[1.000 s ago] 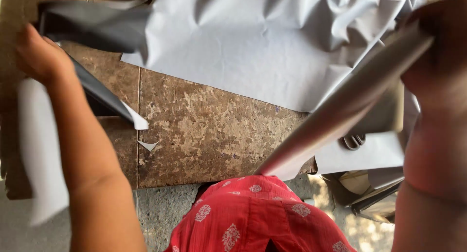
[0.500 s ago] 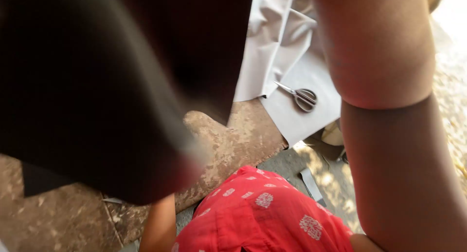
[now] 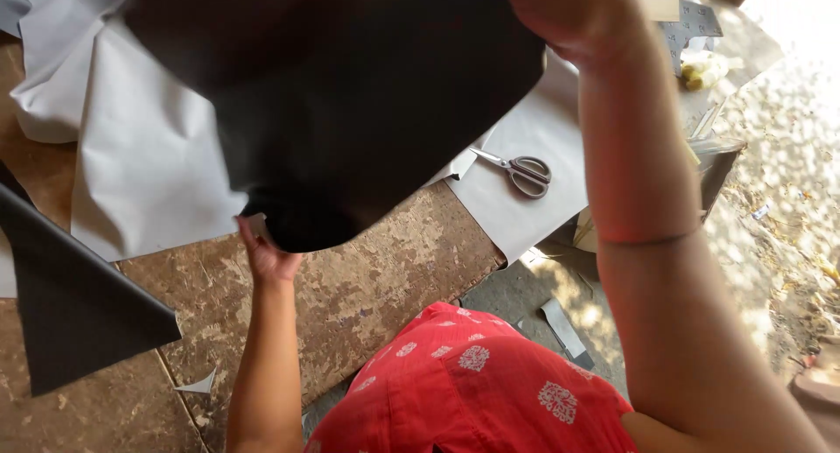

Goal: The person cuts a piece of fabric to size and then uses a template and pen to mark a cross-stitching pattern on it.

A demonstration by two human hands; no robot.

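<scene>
I hold up a large black sheet (image 3: 350,103) of stiff material above a worn brown table (image 3: 385,278). My left hand (image 3: 267,253) grips its lower edge from beneath. My right hand (image 3: 573,15) grips its upper right edge, arm raised. The sheet hides much of the table behind it. Grey-white sheets (image 3: 149,164) lie spread on the table under and around it. A pair of scissors (image 3: 521,171) rests on a grey sheet to the right of the black one.
Another dark sheet (image 3: 70,304) lies at the table's left. Small paper scraps (image 3: 199,385) sit near the front edge. Off-cuts (image 3: 564,326) litter the concrete floor at the right. My red patterned garment (image 3: 472,383) fills the bottom.
The view swung right and the black sheet came up in front of the camera. My left hand moved from the upper left to under the sheet's lower edge.
</scene>
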